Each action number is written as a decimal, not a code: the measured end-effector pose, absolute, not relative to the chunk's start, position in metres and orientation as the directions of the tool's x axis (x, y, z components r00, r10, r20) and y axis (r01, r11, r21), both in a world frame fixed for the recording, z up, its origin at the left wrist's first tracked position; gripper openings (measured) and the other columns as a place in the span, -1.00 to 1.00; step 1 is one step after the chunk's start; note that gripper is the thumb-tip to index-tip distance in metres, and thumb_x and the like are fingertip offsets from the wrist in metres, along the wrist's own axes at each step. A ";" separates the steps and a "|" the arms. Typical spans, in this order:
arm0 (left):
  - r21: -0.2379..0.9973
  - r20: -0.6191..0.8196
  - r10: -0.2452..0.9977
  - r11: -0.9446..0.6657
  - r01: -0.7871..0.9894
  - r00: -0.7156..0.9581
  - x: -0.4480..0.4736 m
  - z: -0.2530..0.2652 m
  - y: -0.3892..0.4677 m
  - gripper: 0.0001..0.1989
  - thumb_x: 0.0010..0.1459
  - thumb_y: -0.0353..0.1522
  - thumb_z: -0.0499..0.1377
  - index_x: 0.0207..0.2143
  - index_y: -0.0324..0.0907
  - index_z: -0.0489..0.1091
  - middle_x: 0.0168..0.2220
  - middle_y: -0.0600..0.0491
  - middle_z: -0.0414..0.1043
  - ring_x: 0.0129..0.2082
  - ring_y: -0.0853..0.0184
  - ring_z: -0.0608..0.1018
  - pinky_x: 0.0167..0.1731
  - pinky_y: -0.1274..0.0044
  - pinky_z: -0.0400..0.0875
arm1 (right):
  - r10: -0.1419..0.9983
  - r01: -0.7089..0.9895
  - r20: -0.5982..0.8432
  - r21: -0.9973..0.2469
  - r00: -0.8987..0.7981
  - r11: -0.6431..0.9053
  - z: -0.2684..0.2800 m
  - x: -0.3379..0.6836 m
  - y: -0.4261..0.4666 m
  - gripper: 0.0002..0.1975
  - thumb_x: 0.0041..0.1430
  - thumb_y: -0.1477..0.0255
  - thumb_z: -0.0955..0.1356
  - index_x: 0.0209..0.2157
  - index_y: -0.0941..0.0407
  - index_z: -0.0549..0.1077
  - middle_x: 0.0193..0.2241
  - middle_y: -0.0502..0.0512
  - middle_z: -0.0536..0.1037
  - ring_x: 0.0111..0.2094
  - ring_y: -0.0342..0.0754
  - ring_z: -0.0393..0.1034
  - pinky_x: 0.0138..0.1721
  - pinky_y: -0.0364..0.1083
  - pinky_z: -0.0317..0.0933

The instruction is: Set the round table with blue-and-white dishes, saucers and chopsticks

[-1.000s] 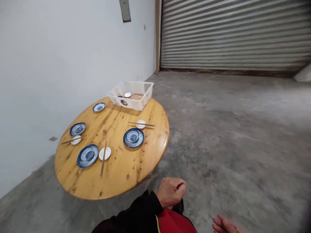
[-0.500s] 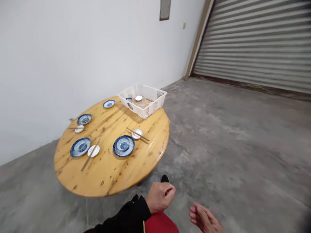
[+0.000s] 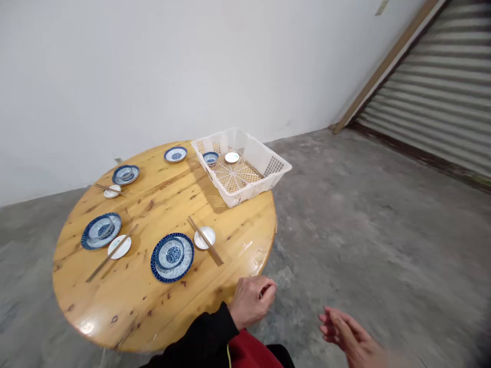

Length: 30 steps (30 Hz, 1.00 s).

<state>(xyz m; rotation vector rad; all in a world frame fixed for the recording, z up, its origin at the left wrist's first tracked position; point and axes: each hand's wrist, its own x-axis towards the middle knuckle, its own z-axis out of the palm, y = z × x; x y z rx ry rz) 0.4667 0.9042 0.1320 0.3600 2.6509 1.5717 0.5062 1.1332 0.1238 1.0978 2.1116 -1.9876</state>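
While the left hand (image 3: 251, 301) forms a fist, with chopsticks (image 3: 206, 242) and a perforated plastic basket (image 3: 255, 191) beyond it, the right hand (image 3: 348, 331) seems loosely uncurled.

Basket (image 3: 253, 192) on table (image 3: 95, 312), far right; bowl (image 3: 210, 158) left, dish (image 3: 231, 157) right inside it. Plate (image 3: 175, 154) just left of basket. Bowl-on-plate sets (image 3: 172, 256) far left, near left, near middle, each beside a saucer (image 3: 209, 233) with chopsticks (image 3: 205, 241) across.
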 end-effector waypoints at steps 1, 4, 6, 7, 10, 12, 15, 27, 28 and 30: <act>0.866 0.099 0.191 0.466 0.179 -0.977 0.462 0.134 0.900 -0.78 0.24 -0.44 0.07 -0.35 -0.16 0.51 -0.46 0.11 0.54 -0.49 0.44 0.51 -0.42 0.62 0.31 | 0.445 0.481 -0.433 -0.877 -0.784 -0.006 0.133 0.484 1.137 -0.40 -0.35 -0.07 0.51 -0.40 0.15 0.54 -0.51 0.15 0.61 -0.55 0.01 0.48 -0.51 -0.07 0.42; 0.847 0.146 0.082 0.505 0.167 -0.986 0.457 0.137 0.883 -0.79 0.28 -0.44 0.06 -0.31 -0.16 0.50 -0.41 0.08 0.57 -0.45 0.43 0.55 -0.39 0.63 0.35 | 0.345 0.332 -0.243 -0.916 -0.906 0.225 0.168 0.413 1.145 -0.49 -0.22 -0.04 0.47 -0.39 0.10 0.55 -0.51 0.14 0.60 -0.56 0.00 0.44 -0.51 -0.04 0.39; 0.829 0.173 -0.011 0.541 0.140 -0.985 0.458 0.136 0.872 -0.79 0.30 -0.43 0.06 -0.28 -0.16 0.50 -0.39 0.07 0.57 -0.44 0.42 0.57 -0.38 0.62 0.38 | 0.250 0.168 -0.078 -0.917 -0.965 0.361 0.197 0.362 1.146 -0.59 -0.09 -0.02 0.43 -0.39 0.04 0.55 -0.48 0.12 0.60 -0.56 0.00 0.42 -0.52 -0.02 0.36; 0.823 0.184 -0.065 0.556 0.117 -0.981 0.459 0.135 0.867 -0.79 0.31 -0.43 0.05 -0.26 -0.16 0.49 -0.39 0.07 0.58 -0.44 0.42 0.59 -0.38 0.62 0.40 | 0.202 0.099 -0.011 -0.898 -0.979 0.429 0.212 0.336 1.143 -0.64 -0.02 0.01 0.41 -0.39 0.01 0.55 -0.48 0.11 0.60 -0.55 0.00 0.42 -0.50 -0.02 0.36; 0.809 0.200 -0.230 0.587 0.028 -0.952 0.464 0.132 0.854 -0.80 0.33 -0.40 0.06 -0.21 -0.16 0.49 -0.37 0.05 0.60 -0.41 0.40 0.62 -0.37 0.62 0.45 | 0.049 -0.047 0.095 -0.799 -0.994 0.600 0.251 0.258 1.126 -0.74 0.07 0.15 0.40 -0.40 0.06 0.54 -0.51 0.09 0.59 -0.54 -0.05 0.44 -0.43 -0.07 0.37; 0.801 0.200 -0.326 0.598 -0.038 -0.924 0.463 0.132 0.846 -0.81 0.32 -0.38 0.07 -0.19 -0.16 0.49 -0.35 0.04 0.61 -0.40 0.38 0.64 -0.37 0.62 0.48 | -0.062 -0.108 0.088 -0.829 -0.994 0.549 0.267 0.206 1.107 -0.81 0.11 0.29 0.39 -0.42 0.13 0.52 -0.48 0.11 0.58 -0.56 -0.11 0.43 -0.48 -0.14 0.34; 0.792 0.202 -0.429 0.601 -0.111 -0.880 0.450 0.140 0.832 -0.79 0.32 -0.33 0.07 -0.21 -0.18 0.50 -0.38 0.04 0.60 -0.44 0.37 0.63 -0.41 0.61 0.49 | -0.238 -0.186 0.059 -0.808 -0.969 0.558 0.268 0.130 1.070 -0.88 0.15 0.47 0.36 -0.45 0.19 0.50 -0.55 0.08 0.54 -0.57 -0.15 0.42 -0.53 -0.22 0.30; 0.772 0.119 -0.514 0.586 -0.247 -0.849 0.216 0.211 0.804 -0.80 0.28 -0.31 0.08 -0.21 -0.17 0.48 -0.35 0.05 0.59 -0.41 0.39 0.61 -0.35 0.60 0.48 | -0.353 0.206 -0.433 -0.825 -0.830 0.526 0.123 -0.087 0.885 -0.88 0.23 0.55 0.35 -0.36 0.33 0.48 -0.58 0.20 0.54 -0.59 -0.09 0.42 -0.43 -0.08 0.39; 0.773 0.103 -0.495 0.585 -0.244 -0.863 0.191 0.207 0.806 -0.80 0.28 -0.33 0.07 -0.20 -0.17 0.47 -0.35 0.05 0.58 -0.40 0.39 0.60 -0.34 0.60 0.47 | -0.347 0.216 -0.436 -0.826 -0.830 0.521 0.113 -0.094 0.873 -0.87 0.24 0.53 0.35 -0.34 0.33 0.49 -0.56 0.23 0.55 -0.57 -0.07 0.44 -0.42 -0.07 0.39; 0.761 0.066 -0.466 0.596 -0.257 -0.883 0.148 0.195 0.809 -0.81 0.27 -0.37 0.06 -0.17 -0.17 0.45 -0.35 0.05 0.56 -0.37 0.39 0.59 -0.30 0.58 0.47 | -0.342 0.222 -0.433 -0.831 -0.834 0.510 0.094 -0.107 0.853 -0.83 0.26 0.48 0.34 -0.33 0.31 0.50 -0.50 0.29 0.58 -0.52 -0.02 0.48 -0.41 -0.05 0.39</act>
